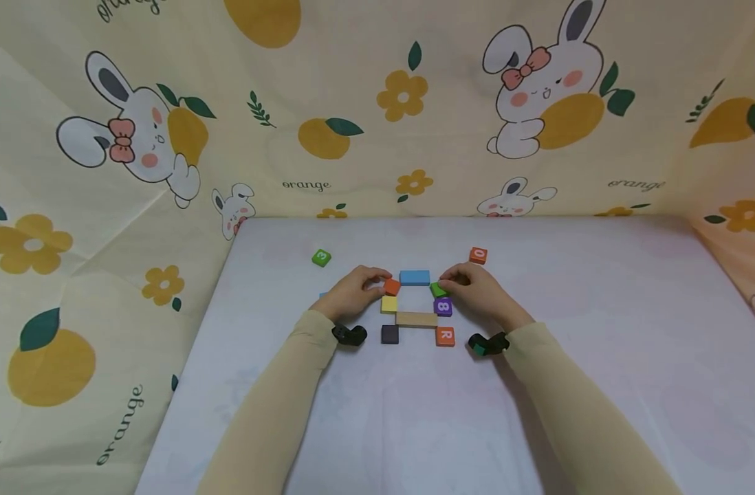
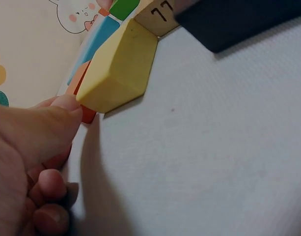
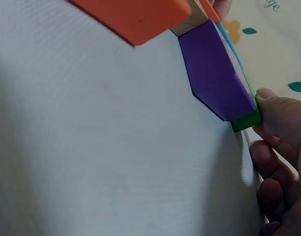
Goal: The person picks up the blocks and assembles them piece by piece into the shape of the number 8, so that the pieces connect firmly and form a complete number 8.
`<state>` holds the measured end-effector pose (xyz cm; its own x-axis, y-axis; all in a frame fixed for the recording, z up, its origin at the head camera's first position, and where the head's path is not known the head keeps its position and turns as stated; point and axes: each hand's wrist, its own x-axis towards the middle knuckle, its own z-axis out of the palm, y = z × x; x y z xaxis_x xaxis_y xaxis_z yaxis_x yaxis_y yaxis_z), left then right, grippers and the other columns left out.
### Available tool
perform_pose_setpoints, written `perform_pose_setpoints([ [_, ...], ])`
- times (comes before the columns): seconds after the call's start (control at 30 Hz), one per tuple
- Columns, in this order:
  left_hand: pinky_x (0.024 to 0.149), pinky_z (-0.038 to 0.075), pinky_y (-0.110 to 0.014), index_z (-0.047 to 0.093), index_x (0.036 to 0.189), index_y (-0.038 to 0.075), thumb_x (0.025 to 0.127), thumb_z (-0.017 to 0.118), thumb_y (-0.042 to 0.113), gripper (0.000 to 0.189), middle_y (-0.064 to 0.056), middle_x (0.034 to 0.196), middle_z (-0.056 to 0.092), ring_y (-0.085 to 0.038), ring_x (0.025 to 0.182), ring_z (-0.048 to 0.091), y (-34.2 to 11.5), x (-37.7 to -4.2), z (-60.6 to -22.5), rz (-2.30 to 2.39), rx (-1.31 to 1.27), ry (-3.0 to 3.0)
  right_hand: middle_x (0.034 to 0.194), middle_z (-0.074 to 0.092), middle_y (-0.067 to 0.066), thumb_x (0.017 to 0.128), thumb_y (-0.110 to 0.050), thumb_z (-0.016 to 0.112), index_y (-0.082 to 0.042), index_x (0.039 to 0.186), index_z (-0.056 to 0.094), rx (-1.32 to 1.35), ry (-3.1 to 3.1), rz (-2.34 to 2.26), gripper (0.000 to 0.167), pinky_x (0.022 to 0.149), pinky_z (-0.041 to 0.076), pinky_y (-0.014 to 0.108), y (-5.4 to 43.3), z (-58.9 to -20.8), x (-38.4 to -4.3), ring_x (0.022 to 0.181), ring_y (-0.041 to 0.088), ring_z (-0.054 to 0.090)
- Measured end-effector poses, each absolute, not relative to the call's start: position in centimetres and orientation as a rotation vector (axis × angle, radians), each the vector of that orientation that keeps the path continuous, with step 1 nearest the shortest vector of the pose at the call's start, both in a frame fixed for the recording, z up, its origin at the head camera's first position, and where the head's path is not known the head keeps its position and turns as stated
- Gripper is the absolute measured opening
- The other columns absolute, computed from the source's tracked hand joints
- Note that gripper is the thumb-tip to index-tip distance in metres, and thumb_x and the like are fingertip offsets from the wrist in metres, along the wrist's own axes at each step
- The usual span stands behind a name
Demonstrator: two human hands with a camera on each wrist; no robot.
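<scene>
My left hand (image 1: 353,294) pinches a small orange block (image 1: 392,287), its thumb against the side in the left wrist view. My right hand (image 1: 478,292) pinches a green block (image 1: 438,290) between thumb and fingers, partly covering it. Both blocks sit slightly turned on the table, near opposite ends of a long blue block (image 1: 414,278). Just below the orange one is a yellow block (image 1: 388,304); below the green one, a purple block marked 8 (image 1: 442,306). A plain wooden bar (image 1: 417,320) lies across beneath these, with a black block (image 1: 390,335) and an orange R block (image 1: 445,336) under its ends.
Farther back lie a green block marked 3 (image 1: 321,257) on the left and an orange block marked 0 (image 1: 478,254) on the right. A blue sliver (image 1: 323,295) peeks out behind the left hand. Patterned cloth (image 1: 353,103) hangs behind the white table (image 1: 414,412).
</scene>
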<state>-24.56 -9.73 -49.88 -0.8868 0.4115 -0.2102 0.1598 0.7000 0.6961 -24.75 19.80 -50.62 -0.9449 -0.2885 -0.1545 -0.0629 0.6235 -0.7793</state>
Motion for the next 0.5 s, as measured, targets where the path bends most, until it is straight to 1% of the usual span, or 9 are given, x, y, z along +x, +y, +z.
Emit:
perform_pose_setpoints([
  [0.2, 0.101, 0.038, -0.038, 0.055, 0.135, 0.025, 0.099, 0.057, 0.029, 0.037, -0.002, 0.13, 0.051, -0.018, 0.115, 0.047, -9.6, -24.38, -49.73, 1.004, 0.444, 2.558, 0.108, 0.059, 0.001, 0.093, -0.042, 0.063, -0.02, 0.108, 0.065, -0.276, 2.572, -1.245, 0.027, 0.09, 0.04, 0.042, 19.76, -50.65, -24.58, 0.099, 0.023, 0.05],
  [0.33, 0.102, 0.038, -0.039, 0.055, 0.135, 0.023, 0.099, 0.057, 0.027, 0.037, -0.002, 0.131, 0.051, -0.018, 0.116, 0.047, -9.6, -24.32, -49.52, 1.008, 0.451, 2.554, 0.11, 0.059, 0.001, 0.094, -0.042, 0.062, -0.019, 0.111, 0.065, -0.269, 2.567, -1.251, 0.029, 0.09, 0.04, 0.042, 19.67, -50.65, -24.54, 0.1, 0.023, 0.05],
  [0.5, 0.102, 0.037, -0.04, 0.055, 0.135, 0.023, 0.099, 0.058, 0.026, 0.037, -0.003, 0.13, 0.051, -0.019, 0.116, 0.047, -9.53, -24.2, -49.18, 1.018, 0.438, 2.545, 0.11, 0.059, 0.002, 0.094, -0.04, 0.063, -0.018, 0.111, 0.065, -0.266, 2.566, -1.258, 0.029, 0.09, 0.04, 0.042, 19.56, -50.67, -24.49, 0.1, 0.023, 0.05],
])
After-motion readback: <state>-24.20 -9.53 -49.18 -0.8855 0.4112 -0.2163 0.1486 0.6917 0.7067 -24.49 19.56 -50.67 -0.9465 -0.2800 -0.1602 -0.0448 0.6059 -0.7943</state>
